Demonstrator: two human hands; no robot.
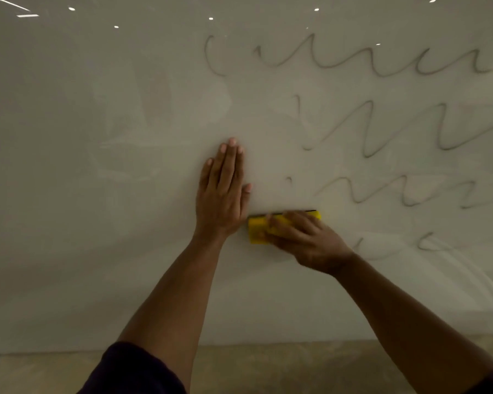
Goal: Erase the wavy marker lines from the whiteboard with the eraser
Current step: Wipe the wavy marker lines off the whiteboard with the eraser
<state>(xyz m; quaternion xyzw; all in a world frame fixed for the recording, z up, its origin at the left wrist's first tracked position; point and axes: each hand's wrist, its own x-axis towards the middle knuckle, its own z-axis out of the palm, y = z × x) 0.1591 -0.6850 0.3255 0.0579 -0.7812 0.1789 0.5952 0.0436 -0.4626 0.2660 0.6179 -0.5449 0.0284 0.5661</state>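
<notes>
right hand (pixel 302 237) grips eraser (pixel 258 230), apparently on whiteboard (pixel 97 166) | left hand (pixel 222 191) flat beside | wavy lines (pixel 382 129) right

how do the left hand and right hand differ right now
The left hand lies flat on the whiteboard with fingers straight and pointing up; the right hand has its fingers curled over the yellow eraser. The left hand holds nothing, while the right hand grips the eraser and presses it to the board. The left hand sits over wiped board; the right hand is nearer the remaining wavy lines. Both are bare and reach the whiteboard.
</notes>
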